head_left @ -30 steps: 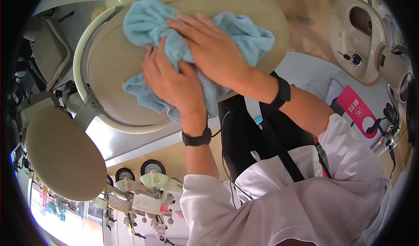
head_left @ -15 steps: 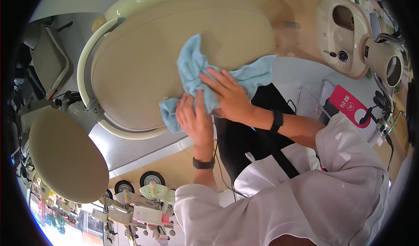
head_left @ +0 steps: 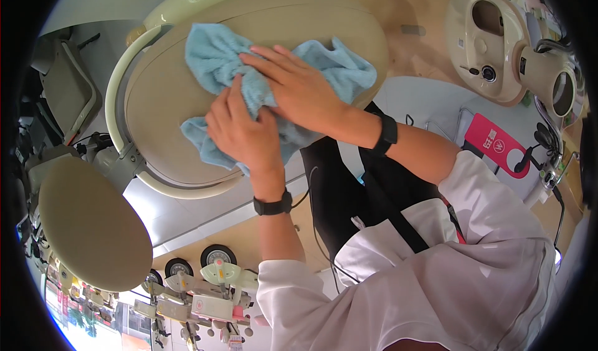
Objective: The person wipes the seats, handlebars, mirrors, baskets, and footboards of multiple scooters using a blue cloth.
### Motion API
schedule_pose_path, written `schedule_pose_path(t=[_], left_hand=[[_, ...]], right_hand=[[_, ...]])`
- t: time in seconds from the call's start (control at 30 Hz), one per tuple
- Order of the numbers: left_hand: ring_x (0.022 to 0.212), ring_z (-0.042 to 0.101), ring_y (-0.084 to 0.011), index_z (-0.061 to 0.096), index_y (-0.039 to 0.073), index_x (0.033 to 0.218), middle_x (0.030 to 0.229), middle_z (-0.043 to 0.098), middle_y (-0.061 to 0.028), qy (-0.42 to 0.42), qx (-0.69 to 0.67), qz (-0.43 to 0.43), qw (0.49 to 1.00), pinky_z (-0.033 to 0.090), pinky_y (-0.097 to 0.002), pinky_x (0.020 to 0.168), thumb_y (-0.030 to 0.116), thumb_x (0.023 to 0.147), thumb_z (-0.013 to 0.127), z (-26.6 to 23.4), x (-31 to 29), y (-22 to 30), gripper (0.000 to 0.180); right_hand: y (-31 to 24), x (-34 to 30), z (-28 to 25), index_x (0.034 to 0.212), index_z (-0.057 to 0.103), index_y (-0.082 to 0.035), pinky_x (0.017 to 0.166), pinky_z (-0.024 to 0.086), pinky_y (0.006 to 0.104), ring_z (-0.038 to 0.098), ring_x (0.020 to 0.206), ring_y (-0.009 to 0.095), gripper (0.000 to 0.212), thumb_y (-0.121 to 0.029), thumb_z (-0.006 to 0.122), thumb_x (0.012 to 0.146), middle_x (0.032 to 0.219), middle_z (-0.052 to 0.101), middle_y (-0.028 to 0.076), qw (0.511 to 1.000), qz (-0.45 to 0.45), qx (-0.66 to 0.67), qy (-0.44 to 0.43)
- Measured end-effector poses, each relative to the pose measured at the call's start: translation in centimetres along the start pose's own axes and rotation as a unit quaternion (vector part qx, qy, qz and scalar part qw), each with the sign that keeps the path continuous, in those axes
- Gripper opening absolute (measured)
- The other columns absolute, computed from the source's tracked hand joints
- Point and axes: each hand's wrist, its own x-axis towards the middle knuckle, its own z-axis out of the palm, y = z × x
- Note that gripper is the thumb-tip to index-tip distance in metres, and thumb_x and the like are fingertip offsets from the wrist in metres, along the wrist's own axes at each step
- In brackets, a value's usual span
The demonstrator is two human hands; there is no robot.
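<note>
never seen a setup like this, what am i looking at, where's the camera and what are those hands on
There is no robot here: these are a person's own bare left hand and right hand. The camera sits on their head, looking down, and its very wide lens bends straight edges. Both hands lie palm down, fingers stretched out, on a crumpled, light-blue, fluffy cloth. The cloth lies bunched on a beige, padded, oval seat, which looks like part of a scooter. A black band circles each wrist. A smooth, beige, oval pad stands at the lower left.
</note>
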Motion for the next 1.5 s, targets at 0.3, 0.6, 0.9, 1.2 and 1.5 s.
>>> schedule_pose_path(t=[0.3,0.6,0.9,1.2,1.5], left_hand=[[0.100,0.059,-0.0237,0.063,0.016,0.123,0.113,0.060,-0.0038,-0.061,-0.115,0.120,0.984,0.043,-0.0370,0.085,0.007,0.065,0.069,1.4,-5.7,3.1,0.059],[0.098,0.057,-0.0309,0.065,0.013,0.123,0.111,0.061,-0.0101,0.013,0.040,-0.015,0.999,0.045,-0.0448,0.090,-0.001,0.070,0.067,-5.1,-4.3,-7.2,0.055],[0.094,0.056,-0.0323,0.068,0.011,0.114,0.102,0.062,-0.0077,0.081,0.045,-0.069,0.993,0.045,-0.0433,0.087,-0.005,0.066,0.063,-2.5,2.7,-5.6,0.051],[0.085,0.056,-0.0283,0.070,0.015,0.109,0.095,0.061,-0.0054,-0.016,-0.069,0.015,0.997,0.045,-0.0383,0.074,0.001,0.059,0.066,2.8,-1.7,5.7,0.053],[0.088,0.056,-0.0267,0.067,0.014,0.117,0.105,0.062,-0.0058,-0.040,-0.039,0.068,0.996,0.044,-0.0388,0.078,-0.001,0.061,0.065,0.8,-10.0,3.5,0.058]], right_hand=[[1.1,-8.8,-2.3,0.125,0.058,0.000,0.109,0.038,0.0470,0.041,0.135,0.033,0.062,-0.004,0.075,0.066,0.145,0.048,0.008,0.995,0.102,0.005,-0.006],[-7.5,0.2,5.4,0.104,0.069,-0.002,0.092,0.044,0.0365,0.048,0.124,0.023,0.037,-0.011,0.066,0.069,0.141,0.052,0.004,0.998,-0.049,0.035,0.022],[-5.2,6.1,5.2,0.100,0.072,-0.005,0.088,0.044,0.0312,0.051,0.113,0.019,0.030,-0.014,0.063,0.072,0.132,0.057,0.001,0.996,-0.074,-0.014,0.054],[3.1,-5.4,-2.3,0.110,0.067,-0.002,0.090,0.046,0.0379,0.053,0.106,0.027,0.044,-0.006,0.071,0.067,0.134,0.057,0.002,0.993,0.071,-0.024,0.086],[1.6,-11.6,-1.0,0.101,0.069,0.004,0.091,0.043,0.0354,0.052,0.107,0.025,0.036,-0.007,0.070,0.067,0.136,0.056,0.003,0.999,0.021,-0.001,0.034]])
